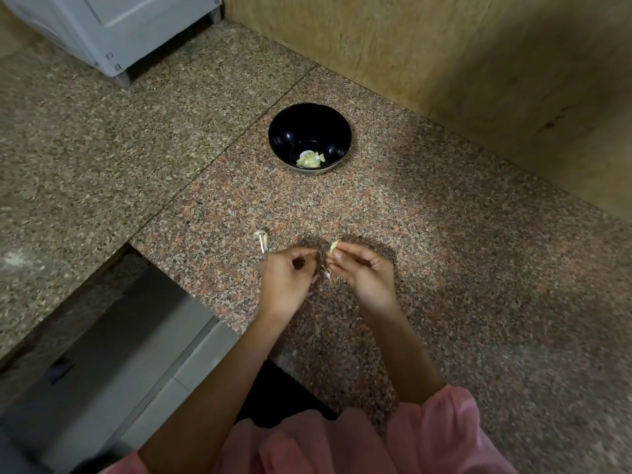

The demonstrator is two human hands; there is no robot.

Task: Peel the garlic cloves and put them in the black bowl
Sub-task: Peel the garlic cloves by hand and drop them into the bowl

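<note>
Pale garlic clove (333, 247): centre frame, pinched by right hand (367, 273).
Left hand (285, 277): pinching its skin (325, 270).
Risk: hard tug flings clove.

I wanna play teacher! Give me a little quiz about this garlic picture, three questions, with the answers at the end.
1. True or false: the black bowl is empty.
2. Which hand pinches the garlic clove? A) left B) right C) neither
3. Fill in: the stem scrap lies on the ____.

Key:
1. False: peeled cloves lie in it.
2. B: the right hand holds it, while the left hand pinches its skin.
3. counter
</note>
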